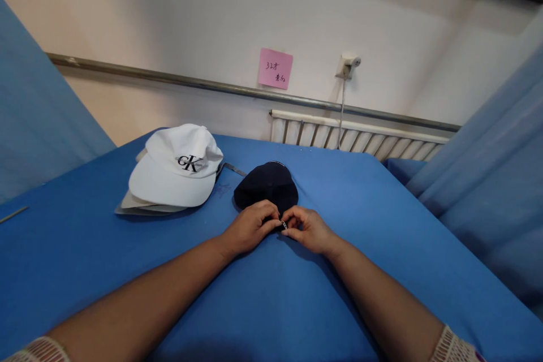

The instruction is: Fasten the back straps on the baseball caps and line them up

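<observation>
A dark navy cap (266, 182) lies on the blue-covered table, in front of both hands. My left hand (253, 226) is closed in a pinch at the cap's near edge. Facing it, my right hand (309, 230) pinches the same edge with thumb and fingers. A small dark piece with pale marks (284, 225) shows between the fingertips; whether it is a strap or a buckle I cannot tell. To the left rests a white cap (176, 167) with black "CK"-like lettering, on top of other pale and grey caps.
The blue cloth (263, 305) covers the table. Blue curtains (492, 181) hang at both sides. A metal rail (203, 83), a radiator (352, 137), a pink note (275, 68) and a plugged-in socket (345, 67) are along the wall. A thin stick (13, 214) lies far left.
</observation>
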Demonstrator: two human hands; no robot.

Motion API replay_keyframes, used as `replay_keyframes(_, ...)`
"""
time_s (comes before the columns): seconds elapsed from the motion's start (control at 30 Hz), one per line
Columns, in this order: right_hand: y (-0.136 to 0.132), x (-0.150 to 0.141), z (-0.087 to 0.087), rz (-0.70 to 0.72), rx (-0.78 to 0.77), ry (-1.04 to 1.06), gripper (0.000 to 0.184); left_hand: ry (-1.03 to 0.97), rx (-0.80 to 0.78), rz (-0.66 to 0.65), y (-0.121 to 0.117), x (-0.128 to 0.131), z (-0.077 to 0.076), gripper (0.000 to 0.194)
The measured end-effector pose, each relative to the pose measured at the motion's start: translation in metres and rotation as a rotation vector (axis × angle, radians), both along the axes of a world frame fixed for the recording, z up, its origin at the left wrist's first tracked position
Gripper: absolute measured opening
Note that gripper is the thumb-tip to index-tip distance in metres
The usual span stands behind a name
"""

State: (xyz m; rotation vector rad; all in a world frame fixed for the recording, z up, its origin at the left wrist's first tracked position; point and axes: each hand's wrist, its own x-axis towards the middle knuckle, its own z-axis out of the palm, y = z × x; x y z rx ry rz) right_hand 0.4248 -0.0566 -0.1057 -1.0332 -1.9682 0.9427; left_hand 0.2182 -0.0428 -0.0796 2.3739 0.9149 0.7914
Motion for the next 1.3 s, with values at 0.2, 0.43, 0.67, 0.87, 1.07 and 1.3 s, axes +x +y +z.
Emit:
replay_keyframes(0.2, -0.003, 0.002, 0.006, 0.029, 0.209, -0.093, 0.017, -0.004, -0.013, -0.002, -0.002, 0.001, 0.002, 0.012)
replay_keyframes(0.43, 0.005, 0.008, 0.002, -0.104, 0.253, -0.154, 0.018, -0.153, 0.061, 0.159, -0.002, -0.003, 0.008, 0.016)
replay_keyframes(0.67, 0.016, 0.015, 0.0, -0.232, 0.184, -0.088, 0.016, -0.363, 0.037, 0.429, 0.008, -0.025, 0.015, 0.024)
replay_keyframes(0.87, 0.014, 0.016, 0.003, -0.146, 0.139, -0.054, 0.017, -0.108, -0.003, 0.224, 0.003, -0.021, 0.014, 0.016)
replay_keyframes(1.07, 0.016, 0.015, -0.005, -0.218, 0.07, 0.009, 0.016, 0.246, 0.101, -0.032, -0.003, -0.013, 0.016, 0.026)
replay_keyframes(1.3, 0.018, 0.011, -0.011, -0.22, 0.033, 0.048, 0.017, 0.447, 0.233, -0.041, 0.001, -0.003, 0.007, 0.02)
